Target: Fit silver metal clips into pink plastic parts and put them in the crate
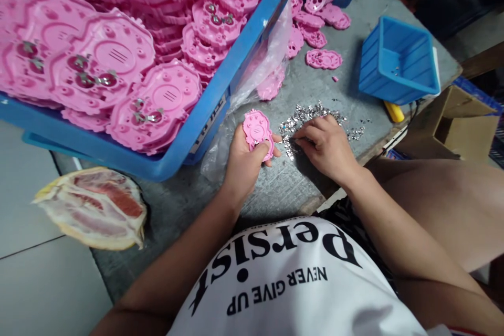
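My left hand (246,160) grips a small pink plastic part (258,131), thumb pressed on its lower edge. Just to its right, my right hand (326,147) rests on the grey table (275,189) with fingertips pinched in a pile of small shiny metal clips (315,115). What the fingertips hold is too small to see. Both hands sit close together near the table's front edge.
A large blue crate (220,89) full of pink parts with metal clips fills the upper left. Loose pink parts (323,58) lie behind the pile. A small blue bin (397,60) stands at right, a cardboard box (464,121) beyond it. A peeled pomelo (94,207) lies at left.
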`<state>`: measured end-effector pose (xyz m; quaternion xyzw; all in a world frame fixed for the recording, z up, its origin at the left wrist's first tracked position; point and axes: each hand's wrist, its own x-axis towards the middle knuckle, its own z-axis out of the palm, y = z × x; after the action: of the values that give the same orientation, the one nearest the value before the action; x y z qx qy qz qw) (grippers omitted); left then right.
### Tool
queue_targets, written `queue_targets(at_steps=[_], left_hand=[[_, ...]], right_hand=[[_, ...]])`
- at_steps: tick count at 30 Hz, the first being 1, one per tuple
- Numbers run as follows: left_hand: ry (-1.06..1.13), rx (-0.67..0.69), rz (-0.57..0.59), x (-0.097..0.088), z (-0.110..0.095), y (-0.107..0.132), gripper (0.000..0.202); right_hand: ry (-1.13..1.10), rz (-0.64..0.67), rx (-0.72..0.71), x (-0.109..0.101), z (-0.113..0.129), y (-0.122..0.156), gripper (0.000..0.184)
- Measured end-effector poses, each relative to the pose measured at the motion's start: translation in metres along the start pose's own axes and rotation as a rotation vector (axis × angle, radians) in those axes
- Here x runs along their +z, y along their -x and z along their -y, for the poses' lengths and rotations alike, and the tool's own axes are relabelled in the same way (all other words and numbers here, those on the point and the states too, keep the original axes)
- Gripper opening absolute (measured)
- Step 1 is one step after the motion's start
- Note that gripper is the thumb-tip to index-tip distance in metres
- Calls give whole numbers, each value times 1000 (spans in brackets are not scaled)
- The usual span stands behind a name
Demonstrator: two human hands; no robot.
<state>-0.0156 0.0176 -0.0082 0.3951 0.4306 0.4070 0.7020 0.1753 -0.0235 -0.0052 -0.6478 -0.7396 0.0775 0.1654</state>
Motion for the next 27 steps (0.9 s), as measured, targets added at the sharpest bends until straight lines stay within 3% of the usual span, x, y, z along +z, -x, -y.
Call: queue_targets(at_steps=[6, 13, 20, 27], left_hand=[[10, 17, 14, -1, 1, 0, 37], [0, 12, 17, -1, 1, 0, 36], [16, 5, 17, 0, 1, 0, 36], [30, 19, 13, 0, 3, -1, 36]], right_hand=[[6, 30, -108, 3, -1, 5, 18], [76, -74, -14, -1, -17, 7, 16], [18, -50, -136, 3, 6, 3, 18], [155, 59, -90, 9, 20, 1, 16]])
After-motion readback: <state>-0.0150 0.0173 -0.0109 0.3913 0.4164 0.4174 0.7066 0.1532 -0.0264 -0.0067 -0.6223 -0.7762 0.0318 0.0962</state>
